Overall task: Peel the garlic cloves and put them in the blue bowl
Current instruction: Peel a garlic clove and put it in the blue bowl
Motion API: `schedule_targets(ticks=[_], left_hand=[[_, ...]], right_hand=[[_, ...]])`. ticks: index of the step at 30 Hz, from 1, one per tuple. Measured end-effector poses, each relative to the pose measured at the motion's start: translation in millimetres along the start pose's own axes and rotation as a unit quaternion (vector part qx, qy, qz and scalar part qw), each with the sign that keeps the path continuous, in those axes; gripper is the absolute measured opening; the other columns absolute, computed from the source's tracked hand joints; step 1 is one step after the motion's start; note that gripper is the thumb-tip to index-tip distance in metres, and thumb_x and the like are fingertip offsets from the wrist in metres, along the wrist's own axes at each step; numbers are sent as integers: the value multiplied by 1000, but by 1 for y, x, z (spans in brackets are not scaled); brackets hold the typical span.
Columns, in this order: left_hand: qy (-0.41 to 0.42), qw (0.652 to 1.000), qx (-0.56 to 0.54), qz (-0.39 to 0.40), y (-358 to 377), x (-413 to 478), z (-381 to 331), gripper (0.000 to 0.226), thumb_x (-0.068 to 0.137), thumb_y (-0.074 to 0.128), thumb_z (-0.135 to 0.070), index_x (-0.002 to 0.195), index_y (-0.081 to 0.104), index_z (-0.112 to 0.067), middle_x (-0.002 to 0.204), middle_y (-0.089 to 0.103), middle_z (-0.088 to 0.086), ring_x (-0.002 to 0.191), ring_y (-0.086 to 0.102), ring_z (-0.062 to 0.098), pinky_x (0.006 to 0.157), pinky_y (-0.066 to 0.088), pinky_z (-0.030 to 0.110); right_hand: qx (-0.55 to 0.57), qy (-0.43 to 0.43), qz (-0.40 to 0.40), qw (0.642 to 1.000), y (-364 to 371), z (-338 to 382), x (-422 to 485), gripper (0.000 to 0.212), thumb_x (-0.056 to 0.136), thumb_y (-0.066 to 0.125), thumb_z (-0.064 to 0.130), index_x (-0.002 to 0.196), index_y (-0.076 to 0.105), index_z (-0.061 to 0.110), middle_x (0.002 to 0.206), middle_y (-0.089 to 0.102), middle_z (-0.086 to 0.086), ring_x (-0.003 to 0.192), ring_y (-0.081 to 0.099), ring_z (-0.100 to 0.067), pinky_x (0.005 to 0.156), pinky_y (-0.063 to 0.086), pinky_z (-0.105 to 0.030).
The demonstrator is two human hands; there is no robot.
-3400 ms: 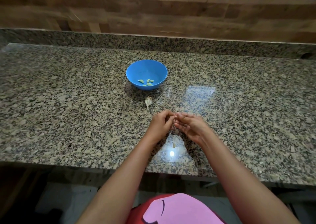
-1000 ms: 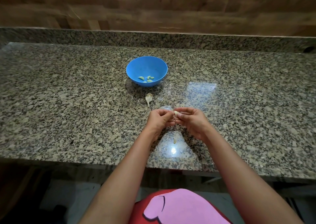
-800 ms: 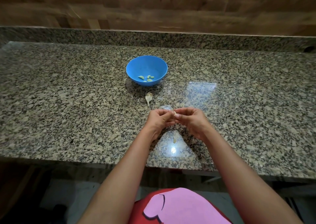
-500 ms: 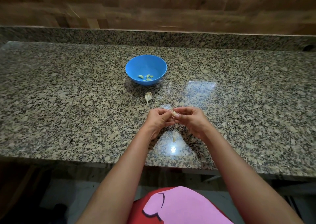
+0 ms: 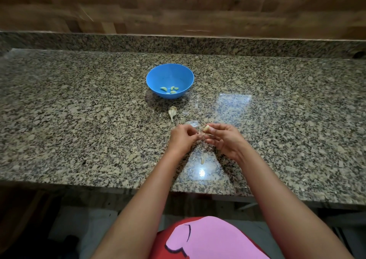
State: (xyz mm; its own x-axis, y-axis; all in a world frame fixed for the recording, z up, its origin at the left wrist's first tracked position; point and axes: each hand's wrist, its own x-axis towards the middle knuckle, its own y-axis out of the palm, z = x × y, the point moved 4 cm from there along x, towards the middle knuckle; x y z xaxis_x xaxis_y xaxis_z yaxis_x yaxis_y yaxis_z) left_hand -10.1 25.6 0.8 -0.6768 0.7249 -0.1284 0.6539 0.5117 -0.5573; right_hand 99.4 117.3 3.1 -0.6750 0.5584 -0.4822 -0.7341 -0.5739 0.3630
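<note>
Both hands meet over the near middle of the granite worktop (image 5: 79,120). Right hand (image 5: 223,138) pinches a pale garlic clove (image 5: 206,128) between thumb and fingertips, clove tip poking out toward the far left. Left hand (image 5: 183,138) has fingers curled, fingertips just beside the right hand's; can't tell whether its grip pinches a bit of skin or nothing. Blue bowl (image 5: 156,76) sits far of the hands, slightly left, with several peeled cloves (image 5: 170,89) on its bottom. Garlic bulb remnant (image 5: 172,112) with stem lies on the worktop between bowl and hands. Thin skin scraps (image 5: 193,123) lie just far of the hands; another clove piece (image 5: 202,159) lies on the worktop near the edge, between the wrists. Red and pink shirt (image 5: 213,241) at bottom.
</note>
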Motion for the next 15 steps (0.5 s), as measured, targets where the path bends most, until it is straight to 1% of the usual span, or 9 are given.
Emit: schedule_targets(ticks=[2, 5, 10, 13, 15], left_hand=[[12, 999, -36, 1, -1, -1, -2, 21, 79, 74, -20, 98, 69, -11, 90, 69, 1, 80, 62, 12, 73, 51, 22], [10, 991, -125, 40, 1, -1, -4, 17, 82, 71, -23, 96, 70, -14, 90, 70, 0, 81, 64, 11, 76, 53, 24], [-52, 959, -269, 68, 5, -5, -3, 13, 84, 68, -12, 91, 66, -2, 80, 65, 2, 69, 60, 8, 64, 52, 17], [-67, 950, -298, 68, 6, -7, 0, 10, 84, 67, -9, 88, 64, -1, 77, 63, 1, 67, 59, 7, 59, 51, 14], [-69, 948, -304, 68, 6, -8, 0, 11, 85, 66, -9, 89, 63, 0, 78, 63, 1, 68, 59, 8, 60, 52, 15]], right_hand=[[-14, 4, -1, 1000, -2, 0, 1, 8, 87, 55, -3, 90, 62, -2, 80, 65, -11, 61, 60, -16, 53, 53, -22], [-39, 8, -3, 999, -2, -1, 1, 6, 85, 59, 0, 87, 65, 1, 79, 64, -9, 63, 56, -14, 53, 52, -22], [-37, 13, 0, 999, 2, -1, -1, 7, 85, 59, 0, 89, 64, 0, 77, 65, -8, 61, 56, -13, 49, 50, -21], [-43, 14, 1, 999, 3, -2, -2, 9, 86, 58, 0, 92, 64, -1, 78, 63, -8, 60, 54, -13, 47, 48, -20], [-49, 17, 0, 999, 3, -2, -2, 10, 85, 59, 1, 94, 64, -2, 80, 63, -8, 61, 52, -13, 46, 47, -19]])
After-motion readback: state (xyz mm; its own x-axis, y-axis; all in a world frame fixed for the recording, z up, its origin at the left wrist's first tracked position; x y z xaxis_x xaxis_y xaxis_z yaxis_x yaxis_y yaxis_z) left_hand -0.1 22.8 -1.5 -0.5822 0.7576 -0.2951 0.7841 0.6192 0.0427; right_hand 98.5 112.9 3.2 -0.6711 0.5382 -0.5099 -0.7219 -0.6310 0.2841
